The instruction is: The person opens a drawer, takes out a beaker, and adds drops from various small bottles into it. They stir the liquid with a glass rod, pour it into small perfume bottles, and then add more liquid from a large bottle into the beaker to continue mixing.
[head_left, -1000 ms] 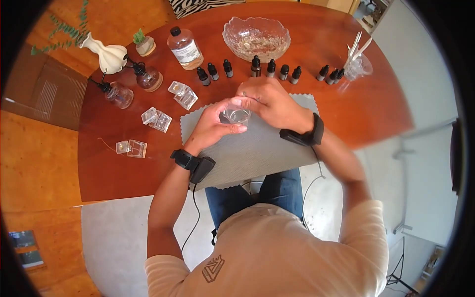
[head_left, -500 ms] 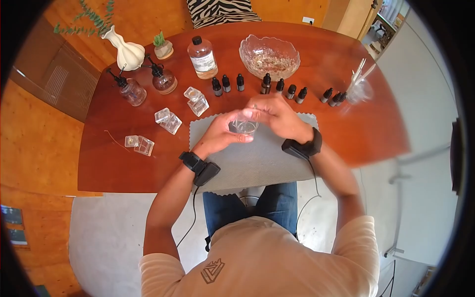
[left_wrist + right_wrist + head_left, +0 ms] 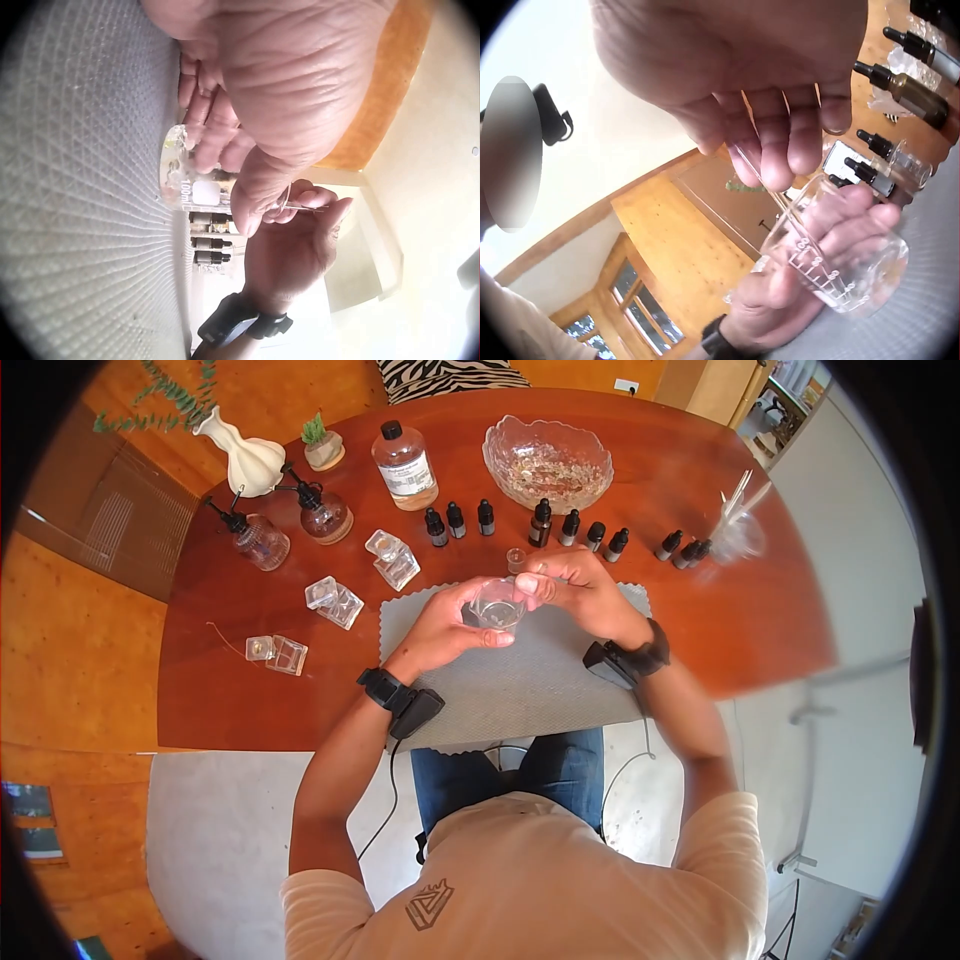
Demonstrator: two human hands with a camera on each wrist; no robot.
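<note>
My left hand (image 3: pixel 440 630) grips a clear glass beaker (image 3: pixel 497 618) over the grey mat, thumb on the near side and fingers around the far side. White graduation marks run up the beaker wall (image 3: pixel 825 277), and a 100 ml mark shows in the left wrist view. Between thumb and fingers, my right hand (image 3: pixel 590 592) pinches a thin clear rod (image 3: pixel 751 162). It slants down through the beaker's mouth. A shallow clear layer shows at the beaker's bottom.
Dropper bottles (image 3: pixel 540 525) line up behind the mat (image 3: pixel 480 700). Farther back stand a glass bowl (image 3: pixel 548 460) and a large labelled bottle (image 3: pixel 405 472). Square glass bottles (image 3: pixel 335 603) lie on the left, near two pump bottles (image 3: pixel 325 520). A small clear vessel (image 3: pixel 516 560) stands behind the right hand.
The head view has shifted. My right hand has moved slightly right over the beaker, uncovering the small clear vessel behind it. The left hand keeps its grip on the beaker.
</note>
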